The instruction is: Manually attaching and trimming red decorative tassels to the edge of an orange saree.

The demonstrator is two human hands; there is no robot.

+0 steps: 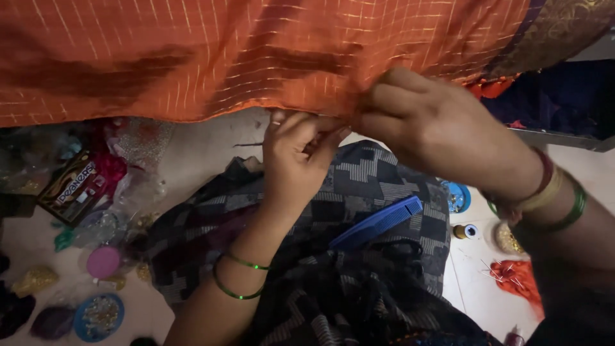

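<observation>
Cloth (192,57), one orange piece with thin gold check lines, spans the top of the view; its lower edge hangs over the lap, and a dark gold-patterned border (564,29) runs off at the upper right. Two hands meet at that lower edge, near centre. Left hand (295,160): fingers pressed together, pinching the hem from below; one ring shows on a finger, and two green bangles (240,279) sit on the wrist. Right hand (435,125): fingers curled and closed on the same hem just beside the left fingertips, touching them; several bangles (551,195), red, gold and green, circle this wrist. Whether a needle is held cannot be told.

One blue comb (378,223) lies tilted on the dark patterned garment (384,173) covering the lap, below the hands and apart from them. On the floor (198,154) to the left lies a crowded cluster: one blue dish of beads (99,316), one pink round lid (103,261), one dark printed packet (70,186), and clear bags. To the right lie one blue dish (457,197), one small thread spool (460,231), and one orange scrap with pins (516,279).

Bare floor shows only in a pale strip between the cloth's edge and the lap, and in a narrow band right of the lap.
</observation>
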